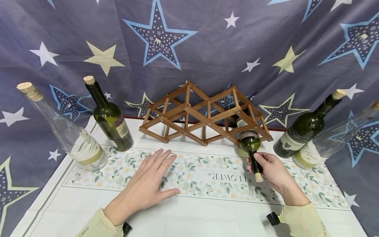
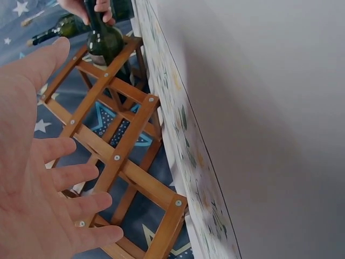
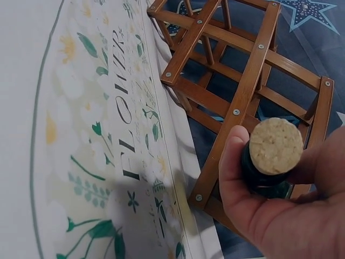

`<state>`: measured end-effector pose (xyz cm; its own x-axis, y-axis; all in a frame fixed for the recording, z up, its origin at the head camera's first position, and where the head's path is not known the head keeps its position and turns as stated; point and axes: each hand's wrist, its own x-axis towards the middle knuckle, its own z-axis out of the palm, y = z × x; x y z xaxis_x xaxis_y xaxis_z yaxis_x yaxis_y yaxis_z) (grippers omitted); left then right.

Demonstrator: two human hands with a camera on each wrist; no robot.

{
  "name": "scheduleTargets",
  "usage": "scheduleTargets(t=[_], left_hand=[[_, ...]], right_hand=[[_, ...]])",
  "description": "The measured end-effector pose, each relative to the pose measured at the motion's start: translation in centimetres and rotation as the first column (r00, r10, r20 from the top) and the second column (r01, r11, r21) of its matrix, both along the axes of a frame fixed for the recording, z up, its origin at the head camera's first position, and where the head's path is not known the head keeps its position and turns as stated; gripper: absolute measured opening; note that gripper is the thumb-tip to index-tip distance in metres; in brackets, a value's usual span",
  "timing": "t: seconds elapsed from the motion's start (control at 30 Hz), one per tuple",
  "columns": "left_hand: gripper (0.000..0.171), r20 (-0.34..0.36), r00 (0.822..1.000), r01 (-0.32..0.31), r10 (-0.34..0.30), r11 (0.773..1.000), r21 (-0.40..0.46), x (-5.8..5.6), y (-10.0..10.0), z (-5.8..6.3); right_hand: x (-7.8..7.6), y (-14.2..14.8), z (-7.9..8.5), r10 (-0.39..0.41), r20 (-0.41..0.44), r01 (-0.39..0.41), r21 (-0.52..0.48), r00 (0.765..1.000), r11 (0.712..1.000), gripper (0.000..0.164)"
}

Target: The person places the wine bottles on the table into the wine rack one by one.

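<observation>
Pale sleeves: two, nearest the camera along the bottom edge, each with a black wrist device just beside.
Left hand: spread wide and relaxed, with nothing in hold; over the floral runner, in front of the left half of the wooden rack; impossible to tell whether touching the cloth.
Right hand: closed around the neck of the held bottle, just short of the cork.
Held bottle: dark green and labelled; laid through the right-end cell of the rack, base towards the starry backdrop, neck towards the wearer.
Wooden rack: one, a brown lattice of diamond cells, standing on the white-covered tabletop behind the runner.
Step in hand: apparently fitting the bottle into the rack; sliding in or drawing out not distinguishable here.
Next move: probably calls for a steady, level grip and, for seating, release only with the full weight on the bars.
Bottles: five in all; three green, two clear; one in the rack, four upright.
Left pair: clear bottle outermost, green bottle nearer the rack.
Right pair: green bottle nearer the rack, clear bottle outermost.
Corks: five, one per bottle.
</observation>
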<state>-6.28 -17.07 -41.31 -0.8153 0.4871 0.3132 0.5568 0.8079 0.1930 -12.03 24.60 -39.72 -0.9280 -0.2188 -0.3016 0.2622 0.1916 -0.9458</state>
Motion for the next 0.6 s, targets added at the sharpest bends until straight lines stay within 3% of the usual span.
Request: scheduleTargets(t=[0.6], left_hand=[[0.102,0.015,1.000,-0.006,0.006,1.000,-0.003,0.04,-0.09,0.10]], right_hand=[[-0.16,0.27,-0.06,-0.019,0.032,0.021,-0.058,0.999,0.998,0.054]])
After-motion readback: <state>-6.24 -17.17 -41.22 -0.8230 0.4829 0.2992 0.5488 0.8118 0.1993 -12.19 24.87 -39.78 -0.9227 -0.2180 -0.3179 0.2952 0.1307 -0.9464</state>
